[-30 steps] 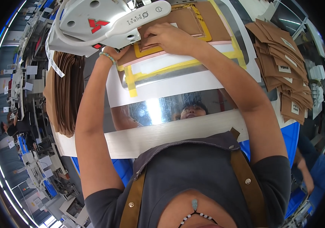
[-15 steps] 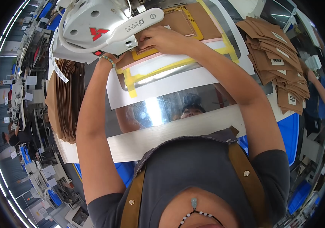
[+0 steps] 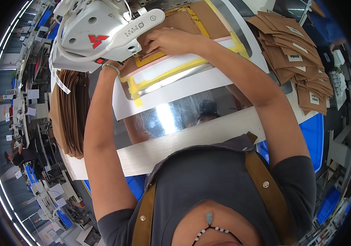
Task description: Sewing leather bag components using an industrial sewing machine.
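My right hand (image 3: pixel 171 42) is beside the sewing machine head (image 3: pixel 97 35), its bent fingertips closed on a flat brown panel (image 3: pixel 181 21) near the needle area. A yellow-edged frame (image 3: pixel 202 26) surrounds the panel on a template with yellow tape (image 3: pixel 163 78) along its border. To the left, my left hand (image 3: pixel 116 67) reaches under the white machine head, a beaded bracelet at its wrist. The machine hides most of its fingers, so what they touch cannot be made out.
A stack of folded brown pieces (image 3: pixel 69 112) stands at the left. More brown pieces with white labels (image 3: pixel 292 57) are piled at the right. A shiny metal plate (image 3: pixel 175 117) lies before the template. Blue bins (image 3: pixel 313 141) sit below the pale table edge (image 3: pixel 192 143).
The machine and the template appear slightly further left in the picture. My right hand keeps nearly the same place beside the machine. A co-worker's arm at the right has moved away from the pile.
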`<state>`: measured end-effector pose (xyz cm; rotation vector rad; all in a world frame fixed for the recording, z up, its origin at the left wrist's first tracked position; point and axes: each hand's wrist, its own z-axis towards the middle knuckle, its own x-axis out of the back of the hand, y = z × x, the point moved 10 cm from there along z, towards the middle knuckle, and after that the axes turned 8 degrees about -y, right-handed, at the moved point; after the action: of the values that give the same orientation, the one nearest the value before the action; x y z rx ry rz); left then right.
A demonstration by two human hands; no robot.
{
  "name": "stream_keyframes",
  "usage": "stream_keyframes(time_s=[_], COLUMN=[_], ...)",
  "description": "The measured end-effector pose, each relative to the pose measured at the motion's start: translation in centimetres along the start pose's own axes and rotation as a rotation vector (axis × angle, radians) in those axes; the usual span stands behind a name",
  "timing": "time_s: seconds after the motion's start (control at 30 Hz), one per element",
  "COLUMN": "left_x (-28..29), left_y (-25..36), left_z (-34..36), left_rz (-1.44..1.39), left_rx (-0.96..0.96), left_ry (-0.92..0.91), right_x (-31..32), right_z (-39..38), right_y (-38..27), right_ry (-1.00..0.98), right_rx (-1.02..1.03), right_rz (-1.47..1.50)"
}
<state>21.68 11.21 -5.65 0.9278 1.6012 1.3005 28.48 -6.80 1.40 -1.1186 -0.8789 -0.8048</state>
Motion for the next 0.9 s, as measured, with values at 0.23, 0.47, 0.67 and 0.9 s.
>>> stream_keyframes(time_s=[0.23,0.47,0.67,0.9], left_x=[-0.2,0.6,-1.7,-4.6], left_y=[1.3,2.6,5.2,7.9], left_z=[-3.2,-6.4,-9.4,-15.5], left_rz=[1.631,1.117,1.290,1.248], left_rx=[-0.370,-0.360,-0.271,-0.308], left_ry=[-0.150,0.138,0.150,0.196], right_x=[1.0,0.0,0.4,0.4], right_z=[1.7,1.2,0.1,-0.5], right_y=[0.4,-0.3,-1.5,-3.6], right_ry=[0.084,0.040,-0.077,-0.129], right_rx=[0.005,0.052,0.006,0.035], right_rz=[-0.162,-0.183,-0.085,-0.083])
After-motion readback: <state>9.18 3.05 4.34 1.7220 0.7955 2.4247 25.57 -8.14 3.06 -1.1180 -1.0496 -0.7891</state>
